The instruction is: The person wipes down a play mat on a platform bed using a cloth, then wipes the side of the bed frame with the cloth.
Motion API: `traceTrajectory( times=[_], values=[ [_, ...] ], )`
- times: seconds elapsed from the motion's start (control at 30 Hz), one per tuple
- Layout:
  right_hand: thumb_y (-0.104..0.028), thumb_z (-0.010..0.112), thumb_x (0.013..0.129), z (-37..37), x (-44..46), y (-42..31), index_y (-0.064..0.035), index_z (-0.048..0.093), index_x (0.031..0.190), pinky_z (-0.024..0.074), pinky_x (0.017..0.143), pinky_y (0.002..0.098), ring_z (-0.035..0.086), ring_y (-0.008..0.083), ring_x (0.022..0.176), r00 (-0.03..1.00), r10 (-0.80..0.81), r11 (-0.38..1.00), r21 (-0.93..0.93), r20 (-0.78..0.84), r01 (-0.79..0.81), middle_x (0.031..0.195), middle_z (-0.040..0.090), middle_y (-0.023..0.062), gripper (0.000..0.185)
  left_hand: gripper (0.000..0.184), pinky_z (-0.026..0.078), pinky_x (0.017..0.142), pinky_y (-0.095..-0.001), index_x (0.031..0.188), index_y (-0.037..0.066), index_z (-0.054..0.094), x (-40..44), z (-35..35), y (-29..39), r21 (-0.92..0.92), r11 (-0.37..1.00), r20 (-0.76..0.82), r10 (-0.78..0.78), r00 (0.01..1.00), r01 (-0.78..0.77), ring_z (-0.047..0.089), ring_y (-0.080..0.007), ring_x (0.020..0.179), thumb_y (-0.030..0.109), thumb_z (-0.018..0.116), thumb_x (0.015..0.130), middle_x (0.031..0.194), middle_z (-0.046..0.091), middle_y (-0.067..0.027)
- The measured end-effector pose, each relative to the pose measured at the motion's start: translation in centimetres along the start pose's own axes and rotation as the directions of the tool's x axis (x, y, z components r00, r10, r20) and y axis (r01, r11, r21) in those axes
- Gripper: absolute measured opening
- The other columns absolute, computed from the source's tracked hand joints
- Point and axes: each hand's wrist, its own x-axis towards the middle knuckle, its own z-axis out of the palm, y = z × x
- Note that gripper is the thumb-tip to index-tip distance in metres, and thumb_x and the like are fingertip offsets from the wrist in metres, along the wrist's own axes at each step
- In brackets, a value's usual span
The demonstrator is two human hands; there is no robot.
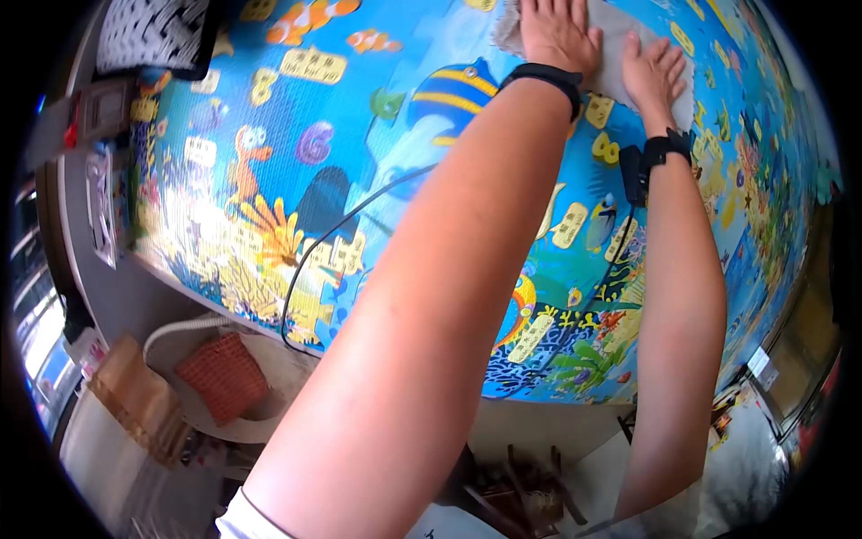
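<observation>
Both hands lie flat and unclenched, grasping nothing: the left hand (558, 38) presses palm down on the cloth (611, 70), its fingertips cut off by the top edge of the view, and the right hand (654, 79) rests palm down with fingers spread, near the cloth's right side. The cloth lies at the far part of the mat (355, 135), spread under and between the two hands; it is pale grey, thin and slightly rumpled, with an uneven edge. A black band (549, 77) circles the left wrist and another, the strap (669, 145), the right, where a small black box (634, 178) hangs beside it with a thin cord running down. A black cable (314, 242) emerges from behind the left forearm and loops across the mat to its near edge. The forearms hide a wide strip of the mat, which is glossy blue and printed with fish, coral, numbers and yellow labels. At the far left corner stands a black-and-white woven basket (153, 36), its contents not visible, with a dark frame (101, 110) just below it. Beyond the near left edge, a pale round tub (163, 349) or seat holds a red woven piece (224, 377), and a brown bag (139, 395) sits beside it.
</observation>
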Motion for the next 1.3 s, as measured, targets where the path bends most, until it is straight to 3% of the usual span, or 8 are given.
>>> traceTrajectory(
  times=[0.17, 0.4, 0.43, 0.57, 0.73, 1.03, 1.17, 1.3],
  values=[
    [-0.069, 0.026, 0.102, -1.1, -5.5, -0.6, -0.0044, 0.014, 0.165, 0.0016, 0.123, 0.0641, 0.001, 0.0408, 0.159, 0.997, 0.052, 0.998, -0.04, 0.052, -0.05, 0.172, 0.009, 0.0235, 0.091, 0.067, 0.007, 0.127, -0.0593, 0.156, 0.004, 0.042, -4.6, -1.0, -0.3, -0.044, 0.999, -0.068, 0.02, 0.997, -0.023, 0.019, -0.0407, 0.156, 0.044, 0.041, 0.102, 0.164, 0.035, -0.0197],
    [-0.061, 0.029, 0.105, -2.5, -13.3, 1.0, -0.0023, 0.022, 0.163, 0.0083, 0.126, 0.0581, 0.009, 0.0372, 0.16, 0.999, -0.026, 0.997, -0.076, 0.036, 0.028, 0.171, 0.015, 0.0217, 0.083, 0.063, 0.015, 0.127, -0.0574, 0.152, -0.004, 0.043, -12.2, -2.7, 0.3, -0.134, 0.987, -0.131, 0.073, 0.989, -0.09, 0.028, -0.0429, 0.152, 0.035, 0.041, 0.102, 0.158, 0.042, -0.0257],
    [-0.061, 0.029, 0.105, -2.4, -14.5, 1.4, -0.0022, 0.023, 0.163, 0.0087, 0.126, 0.0584, 0.009, 0.0374, 0.159, 0.999, -0.046, 0.996, -0.077, 0.028, 0.048, 0.171, 0.015, 0.0217, 0.082, 0.064, 0.01, 0.127, -0.056, 0.155, 0.007, 0.046, -13.5, -2.7, 0.9, -0.031, 0.999, -0.159, 0.016, 0.987, -0.021, 0.019, -0.0384, 0.157, 0.045, 0.041, 0.103, 0.167, 0.029, -0.0186],
    [-0.057, 0.033, 0.106, -2.6, -20.9, 3.6, -0.0018, 0.03, 0.161, 0.0119, 0.125, 0.0595, 0.015, 0.0381, 0.158, 0.987, -0.156, 0.984, -0.09, -0.044, 0.151, 0.169, 0.024, 0.0216, 0.078, 0.064, 0.014, 0.125, -0.0602, 0.15, 0.006, 0.051, -20.5, -3.9, 1.3, -0.039, 0.993, -0.191, 0.105, 0.976, -0.114, 0.026, -0.0426, 0.153, 0.045, 0.046, 0.1, 0.163, 0.034, -0.0232],
    [-0.042, 0.053, 0.101, -4.7, -32.6, 6.2, -0.0005, 0.046, 0.152, 0.0288, 0.119, 0.0614, 0.032, 0.0399, 0.152, 0.935, -0.303, 0.941, -0.211, -0.184, 0.264, 0.161, 0.039, 0.0228, 0.066, 0.064, 0.016, 0.125, -0.0598, 0.15, 0.002, 0.049, -31.4, -6.8, 3.8, -0.092, 0.985, -0.122, 0.135, 0.983, -0.146, 0.026, -0.0438, 0.153, 0.043, 0.046, 0.101, 0.163, 0.034, -0.0254],
    [-0.042, 0.059, 0.096, -12.2, -54.3, 10.5, 0.0017, 0.043, 0.153, 0.0176, 0.125, 0.0571, 0.024, 0.0382, 0.156, 0.977, -0.206, 0.967, -0.164, -0.05, 0.196, 0.166, 0.031, 0.0228, 0.074, 0.067, 0.016, 0.125, -0.0586, 0.151, -0.003, 0.043, -50.8, -13.3, 8.3, -0.185, 0.96, 0.102, 0.23, 0.968, -0.208, 0.02, -0.0436, 0.156, 0.036, 0.054, 0.098, 0.165, 0.029, -0.0271],
    [-0.045, 0.054, 0.1, -13.7, -59.5, 12.9, 0.0045, 0.038, 0.155, 0.0163, 0.125, 0.0583, 0.021, 0.0405, 0.157, 0.997, 0.029, 0.99, -0.132, -0.077, -0.039, 0.167, 0.028, 0.0237, 0.076, 0.071, 0.015, 0.125, -0.0583, 0.155, -0.002, 0.038, -54.6, -13.8, 10.2, -0.157, 0.971, 0.181, 0.207, 0.962, -0.179, 0.015, -0.0427, 0.157, 0.037, 0.057, 0.099, 0.167, 0.023, -0.0263],
    [-0.044, 0.053, 0.101, -13.8, -59.1, 13.8, 0.0044, 0.038, 0.155, 0.0165, 0.125, 0.0575, 0.02, 0.0407, 0.157, 0.998, -0.031, 0.991, -0.128, -0.059, 0.023, 0.167, 0.027, 0.0243, 0.075, 0.07, 0.015, 0.125, -0.0576, 0.156, -0.004, 0.036, -53.5, -13.4, 11.5, -0.112, 0.985, 0.197, 0.153, 0.968, -0.133, 0.016, -0.0424, 0.157, 0.04, 0.047, 0.103, 0.167, 0.023, -0.027]
  ],
)
